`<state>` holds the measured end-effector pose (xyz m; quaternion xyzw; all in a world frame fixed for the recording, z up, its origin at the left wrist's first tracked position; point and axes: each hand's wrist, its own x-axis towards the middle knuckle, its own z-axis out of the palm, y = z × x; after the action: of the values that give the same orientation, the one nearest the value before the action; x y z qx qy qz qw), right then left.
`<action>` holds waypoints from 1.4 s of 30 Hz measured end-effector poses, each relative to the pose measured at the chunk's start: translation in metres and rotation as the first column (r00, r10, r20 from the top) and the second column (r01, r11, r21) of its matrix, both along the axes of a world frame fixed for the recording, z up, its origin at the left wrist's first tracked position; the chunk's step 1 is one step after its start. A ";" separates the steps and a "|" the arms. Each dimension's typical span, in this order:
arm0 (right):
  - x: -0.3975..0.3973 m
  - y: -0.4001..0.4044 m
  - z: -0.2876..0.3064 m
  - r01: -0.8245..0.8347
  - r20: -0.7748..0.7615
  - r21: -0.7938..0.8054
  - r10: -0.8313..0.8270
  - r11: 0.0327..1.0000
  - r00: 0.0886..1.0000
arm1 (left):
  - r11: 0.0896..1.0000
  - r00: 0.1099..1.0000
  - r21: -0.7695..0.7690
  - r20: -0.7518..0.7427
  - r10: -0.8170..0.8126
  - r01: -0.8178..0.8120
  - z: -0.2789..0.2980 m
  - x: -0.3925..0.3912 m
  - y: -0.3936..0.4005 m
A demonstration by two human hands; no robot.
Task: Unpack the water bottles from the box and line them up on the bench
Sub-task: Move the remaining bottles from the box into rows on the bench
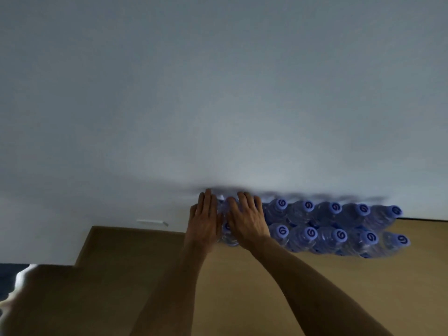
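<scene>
bottles (310, 232): 2 rows, ~12 | left hand (204, 218), right hand (246, 218): flat, fingers straight, on end pair

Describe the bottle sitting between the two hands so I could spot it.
Start at the wooden bench against the pale wall, then follow the two rows of bottles leftward. The bottle sits at the front row's left end, between the left hand and right hand, its cap half hidden.
</scene>
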<state>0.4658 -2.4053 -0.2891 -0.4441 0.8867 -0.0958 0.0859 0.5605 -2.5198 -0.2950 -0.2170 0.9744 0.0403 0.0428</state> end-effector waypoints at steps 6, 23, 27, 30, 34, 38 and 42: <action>-0.003 0.003 -0.014 -0.029 -0.025 0.051 0.030 0.998 0.999 | 0.998 0.987 -0.036 0.148 0.065 -0.060 -0.017 -0.003 0.009; -0.082 0.111 -0.004 0.056 -0.085 0.139 -0.044 0.989 0.995 | 0.976 0.974 0.077 0.089 -0.209 0.203 0.007 -0.081 0.117; -0.083 0.111 -0.009 0.038 -0.057 0.116 -0.032 0.993 0.998 | 0.986 0.970 0.011 0.182 -0.163 0.164 0.004 -0.084 0.119; -0.088 0.118 -0.004 0.038 -0.053 0.039 -0.036 0.999 0.998 | 0.991 0.978 0.005 0.161 -0.135 0.136 0.014 -0.090 0.123; -0.100 0.139 0.007 0.120 -0.091 -0.028 -0.122 0.992 0.988 | 0.990 0.989 -0.026 0.052 -0.136 0.138 0.015 -0.098 0.132; -0.105 0.149 -0.003 0.094 -0.073 0.040 -0.090 0.995 0.993 | 0.998 0.991 -0.028 0.121 -0.052 0.056 0.004 -0.097 0.146; -0.113 0.146 -0.001 0.125 -0.037 -0.010 -0.125 0.992 0.991 | 0.994 0.985 -0.051 0.148 -0.085 0.093 0.009 -0.104 0.140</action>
<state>0.3530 -2.2596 -0.2902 -0.3898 0.9138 -0.0963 0.0614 0.4565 -2.3793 -0.2858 -0.1767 0.9782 -0.0059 0.1091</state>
